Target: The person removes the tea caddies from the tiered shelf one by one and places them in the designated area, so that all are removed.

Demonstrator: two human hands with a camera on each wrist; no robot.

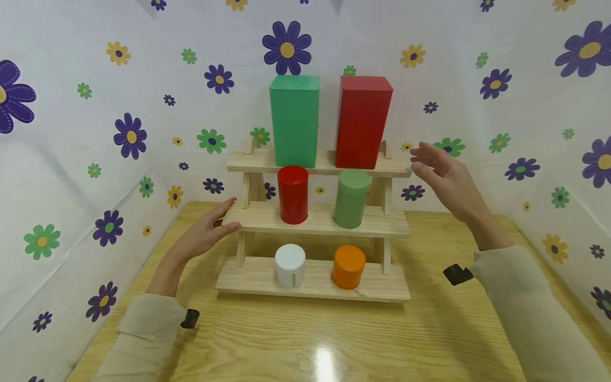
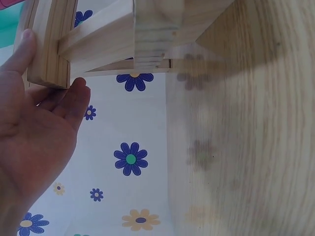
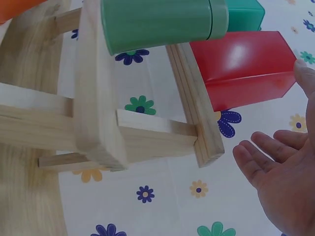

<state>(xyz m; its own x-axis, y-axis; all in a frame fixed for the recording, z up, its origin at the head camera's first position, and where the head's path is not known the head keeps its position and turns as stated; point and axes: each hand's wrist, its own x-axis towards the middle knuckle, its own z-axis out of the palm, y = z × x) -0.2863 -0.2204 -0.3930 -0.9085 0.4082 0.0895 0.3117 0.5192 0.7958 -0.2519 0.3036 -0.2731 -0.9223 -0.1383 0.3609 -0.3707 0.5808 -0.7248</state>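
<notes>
**3 tiers, top-heavy: take hold by the wood**

Your wooden stand (image 1: pixel 320 215) sits on the bench (image 1: pixel 238 334) ahead of you at 12 o'clock. Treat it as a clock face. At 9, your left hand (image 1: pixel 202 233) has its thumb at the front and its fingers round the back of the middle shelf's end; how firmly it grips, you cannot tell. Between 2 and 3, your right hand (image 1: pixel 446 178) is empty, fingers relaxed, near the top shelf's end but apart from it.

Expect stiff wood with decent grip and modest weight. The load is the risk: the green box (image 1: pixel 295 124) between 11 and 12 and the red box (image 1: pixel 364 124) at 1 stand tall and would probably topple first. Below them, the red tin (image 1: pixel 293 194), green tin (image 1: pixel 352 199), white tin (image 1: pixel 290 268) at 7 and orange tin (image 1: pixel 349 268) at 5 look smooth, likely slippery; their contents are hidden. Best hold: matching shelf ends at 9 and 3, kept level, fingers clear of the containers.
</notes>
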